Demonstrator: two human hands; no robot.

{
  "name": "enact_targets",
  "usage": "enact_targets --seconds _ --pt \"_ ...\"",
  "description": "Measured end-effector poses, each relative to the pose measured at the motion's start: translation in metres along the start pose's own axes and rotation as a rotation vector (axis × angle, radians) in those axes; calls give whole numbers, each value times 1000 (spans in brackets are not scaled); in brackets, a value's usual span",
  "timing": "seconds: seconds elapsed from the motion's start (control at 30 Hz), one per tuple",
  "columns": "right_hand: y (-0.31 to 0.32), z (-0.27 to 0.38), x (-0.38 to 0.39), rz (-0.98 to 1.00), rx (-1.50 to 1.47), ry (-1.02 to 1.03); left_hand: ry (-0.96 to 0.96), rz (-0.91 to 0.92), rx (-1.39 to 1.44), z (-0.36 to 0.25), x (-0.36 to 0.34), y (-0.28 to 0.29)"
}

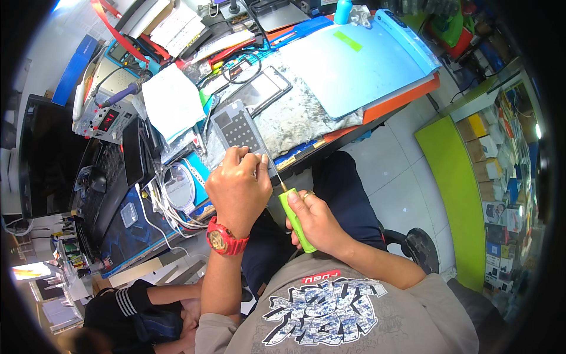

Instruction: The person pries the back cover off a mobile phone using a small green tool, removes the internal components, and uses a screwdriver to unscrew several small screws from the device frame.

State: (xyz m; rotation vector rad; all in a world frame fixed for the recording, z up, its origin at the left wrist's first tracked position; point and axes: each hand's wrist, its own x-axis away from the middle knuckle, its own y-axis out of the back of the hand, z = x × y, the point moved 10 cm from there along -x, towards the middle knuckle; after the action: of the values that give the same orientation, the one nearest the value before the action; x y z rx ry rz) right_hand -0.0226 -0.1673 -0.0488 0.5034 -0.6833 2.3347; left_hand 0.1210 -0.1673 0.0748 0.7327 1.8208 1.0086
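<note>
My left hand (239,177) is closed on the near end of a slim grey phone-shaped piece (237,127) with rows of dark dots, at the bench's front edge. The fingers cover its lower end, and a red watch is on that wrist. Gripped in my right hand (315,218) is a tool with a bright green handle (298,221) and a thin metal shaft. The shaft points up to the right edge of the grey piece, beside my left fingers. I cannot tell whether its tip touches. Just beyond lies a black-edged phone frame (262,91).
A stained grey mat (300,106) lies on the bench, with a large light-blue sheet (359,65) to the right. Coiled white cables (180,186), a bench power supply (109,118) and a monitor (47,156) stand left. Another person (135,312) sits at lower left.
</note>
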Motion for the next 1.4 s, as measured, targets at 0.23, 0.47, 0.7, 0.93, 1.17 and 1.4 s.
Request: enact_targets --seconds 0.23,0.47,0.7,0.93,1.17,1.4 --pt "1 2 -2 -6 -6 8 -10 0 -28 -2 -1 0" --pt "1 6 -7 -16 -13 30 -33 -9 -36 -4 -3 0" --pt "3 6 -11 -21 -9 17 -24 8 -38 -4 -4 -3" --pt "8 7 -3 -50 74 84 -22 -5 -48 -5 -3 -3" --pt "31 7 17 -83 181 141 -11 22 -100 -10 2 -5" --pt "51 -3 35 -87 253 168 -167 187 54 -9 18 0"
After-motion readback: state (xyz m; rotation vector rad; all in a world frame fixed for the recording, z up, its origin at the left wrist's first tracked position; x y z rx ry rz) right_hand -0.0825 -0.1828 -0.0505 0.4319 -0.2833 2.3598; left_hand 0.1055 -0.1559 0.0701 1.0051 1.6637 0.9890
